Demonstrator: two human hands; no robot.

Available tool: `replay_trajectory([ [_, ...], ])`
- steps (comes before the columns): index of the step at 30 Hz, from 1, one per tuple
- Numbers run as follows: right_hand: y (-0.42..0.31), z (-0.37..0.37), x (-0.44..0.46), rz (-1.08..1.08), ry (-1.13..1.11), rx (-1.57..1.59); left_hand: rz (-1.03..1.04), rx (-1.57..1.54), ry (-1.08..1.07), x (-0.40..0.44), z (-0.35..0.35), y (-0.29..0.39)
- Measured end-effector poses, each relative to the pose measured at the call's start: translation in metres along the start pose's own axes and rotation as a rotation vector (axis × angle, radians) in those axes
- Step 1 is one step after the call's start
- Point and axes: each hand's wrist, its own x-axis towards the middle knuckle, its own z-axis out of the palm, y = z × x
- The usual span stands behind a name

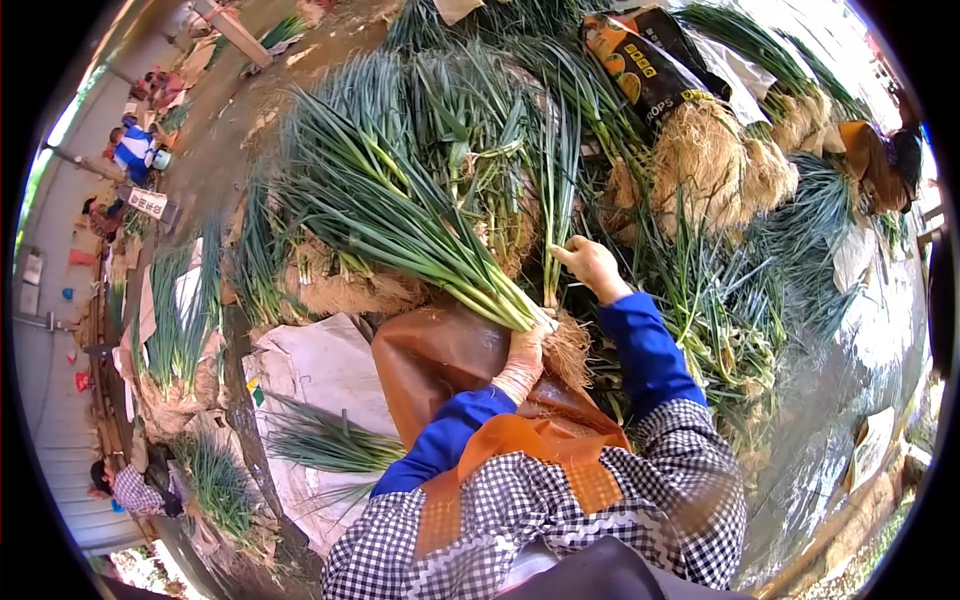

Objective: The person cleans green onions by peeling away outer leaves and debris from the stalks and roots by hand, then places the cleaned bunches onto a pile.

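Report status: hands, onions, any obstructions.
Left hand gripping green-onion bunch near its roots. Right hand at separate stalk alongside, grip unclear. More onions heaped close ahead, crowding the bunch.

Tight upper ctr, room lower R.
Greens [440, 120] block upper ctr; bag [640, 70] + roots [705, 165] block upper R. Can pass over wet floor [815, 440] lower R, or sack [300, 360] lower L, bunch [335, 442] partly in way.

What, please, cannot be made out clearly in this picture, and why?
In the head view:
Left hand: most fingers hidden by the held green onions.
Legs: hidden under the brown covering.
Distant person in blue and white: hands too small.
Farthest leaves: cut off by the top edge.
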Motion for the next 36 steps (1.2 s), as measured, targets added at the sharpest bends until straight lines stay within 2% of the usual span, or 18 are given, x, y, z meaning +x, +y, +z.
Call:
replay_trajectory([
  [2,0.022,0.038,0.048,0.031,-0.12,0.068,0.017,0.047,-0.004,-0.001,0.001,0.003],
  [4,0.021,0.043,0.044,0.096,-0.173,0.464,0.017,0.015,0.008,-0.001,-0.001,0.002],
  [6,0.01,0.037,0.015,-0.043,0.183,0.112,0.001,-0.021,0.021,0.002,-0.002,0.0],
  [8,0.011,0.042,-0.018,-0.214,0.301,-0.047,-0.035,-0.047,0.079,0.003,-0.005,-0.004],
  [9,0.008,0.035,-0.038,-0.256,0.206,-0.015,-0.088,-0.044,0.116,0.011,-0.015,-0.015],
  [11,-0.005,0.0,-0.099,-0.087,-0.173,0.592,-0.09,-0.089,0.1,0.009,-0.011,-0.011],
  [12,0.003,-0.016,-0.12,0.0,-0.305,0.497,-0.091,-0.137,0.085,0.008,-0.008,-0.01],
  [14,0.03,-0.048,-0.146,0.152,-0.341,0.665,-0.095,-0.137,0.052,0.007,-0.006,-0.006],
  [17,0.073,-0.082,-0.148,0.209,-0.15,0.825,-0.083,-0.083,0.108,0.014,-0.009,-0.012],
  [18,0.092,-0.08,-0.135,0.263,-0.068,0.718,-0.145,-0.073,0.132,0.015,-0.011,-0.011],
  [20,0.148,-0.061,-0.108,0.124,0.203,-0.533,-0.063,-0.12,0.118,0.015,-0.005,-0.012],
  [22,0.137,-0.049,-0.086,0.253,0.25,-0.522,-0.035,-0.093,0.085,0.008,-0.001,-0.003],
  [24,0.073,-0.035,-0.075,-0.106,0.314,-0.05,-0.098,-0.066,0.096,0.011,-0.01,-0.007],
  [26,0.007,-0.027,-0.062,-0.053,0.143,0.26,-0.035,-0.129,0.077,0.015,-0.014,-0.016],
  [29,0.0,0.004,0.003,-0.164,0.18,0.013,-0.012,-0.06,0.098,0.005,-0.001,-0.002],
  [32,0.016,0.011,0.051,0.124,-0.467,0.412,0.018,-0.039,0.073,0.004,0.0,0.003],
  [35,0.025,0.011,0.042,-0.125,-0.67,0.881,-0.032,-0.137,0.061,0.008,-0.006,-0.005],
  [36,0.026,0.019,0.037,0.024,-0.737,1.154,-0.033,-0.14,0.067,0.005,-0.005,-0.001],
])
